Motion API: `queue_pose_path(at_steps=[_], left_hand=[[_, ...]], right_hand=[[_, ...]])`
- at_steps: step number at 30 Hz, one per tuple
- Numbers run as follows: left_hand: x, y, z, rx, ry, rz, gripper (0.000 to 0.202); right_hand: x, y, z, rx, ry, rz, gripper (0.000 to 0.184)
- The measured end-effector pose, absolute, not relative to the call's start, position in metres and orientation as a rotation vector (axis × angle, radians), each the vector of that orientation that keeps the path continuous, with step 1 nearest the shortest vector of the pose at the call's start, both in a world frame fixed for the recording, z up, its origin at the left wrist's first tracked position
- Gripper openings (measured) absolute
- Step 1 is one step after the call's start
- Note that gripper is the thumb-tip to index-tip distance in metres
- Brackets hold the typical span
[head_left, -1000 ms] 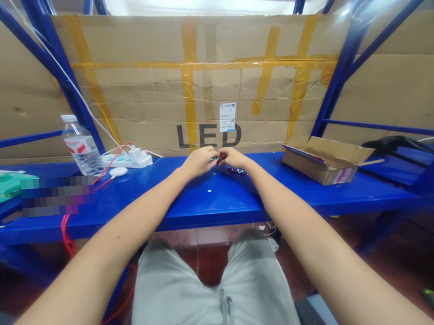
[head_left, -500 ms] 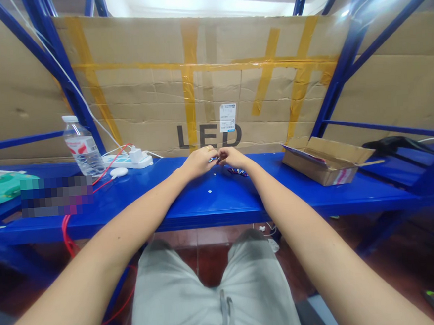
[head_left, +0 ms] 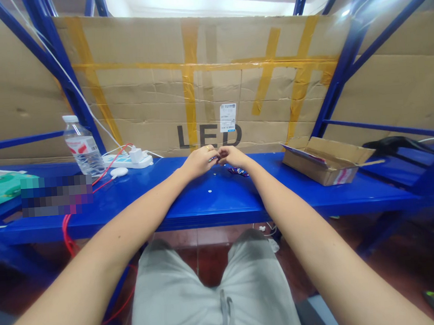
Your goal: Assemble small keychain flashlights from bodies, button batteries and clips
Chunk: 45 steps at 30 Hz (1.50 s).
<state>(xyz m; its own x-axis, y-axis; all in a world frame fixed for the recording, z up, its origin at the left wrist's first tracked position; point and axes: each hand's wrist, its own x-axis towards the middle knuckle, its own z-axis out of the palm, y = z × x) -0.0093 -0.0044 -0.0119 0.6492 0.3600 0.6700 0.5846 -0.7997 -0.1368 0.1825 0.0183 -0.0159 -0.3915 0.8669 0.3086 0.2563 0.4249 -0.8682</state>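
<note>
While the left hand (head_left: 201,161) and right hand (head_left: 234,156) meet over the far part of the blue table (head_left: 184,199), fingertips close together, a small shiny piece (head_left: 212,159) shows between them; whether it is clamped, I cannot tell. A dark patterned item (head_left: 238,172) lies beside the right wrist. Bare tabletop runs to the near edge; an open carton (head_left: 323,167) stands well right.

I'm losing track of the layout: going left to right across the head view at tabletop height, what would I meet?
Green packet → water bottle → white power strip → left hand → right hand → open cardboard box → black object.
</note>
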Motion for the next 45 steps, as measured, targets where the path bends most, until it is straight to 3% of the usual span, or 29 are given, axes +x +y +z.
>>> queue_pose_path(at_steps=[7, 15, 22, 29, 45], left_hand=[[-0.006, -0.004, -0.011, -2.609, -0.733, -1.059, 0.015], [-0.014, 0.013, -0.018, -2.639, -0.852, -0.855, 0.017], [-0.012, 0.011, -0.017, -2.620, -0.868, -0.734, 0.020], [-0.014, 0.005, -0.016, -2.609, -0.848, -0.666, 0.024], [-0.016, 0.008, -0.015, -2.555, -0.695, -0.982, 0.021]], right_hand=[[0.183, 0.024, -0.018, -0.926, -1.891, 0.875, 0.025], [0.187, 0.032, -0.019, -0.921, -2.018, 0.513, 0.033], [0.186, 0.027, -0.015, -0.869, -2.122, 0.424, 0.037], [0.185, 0.022, -0.012, -0.946, -1.985, 0.649, 0.029], [0.187, 0.007, -0.013, -0.885, -1.642, 1.276, 0.020]])
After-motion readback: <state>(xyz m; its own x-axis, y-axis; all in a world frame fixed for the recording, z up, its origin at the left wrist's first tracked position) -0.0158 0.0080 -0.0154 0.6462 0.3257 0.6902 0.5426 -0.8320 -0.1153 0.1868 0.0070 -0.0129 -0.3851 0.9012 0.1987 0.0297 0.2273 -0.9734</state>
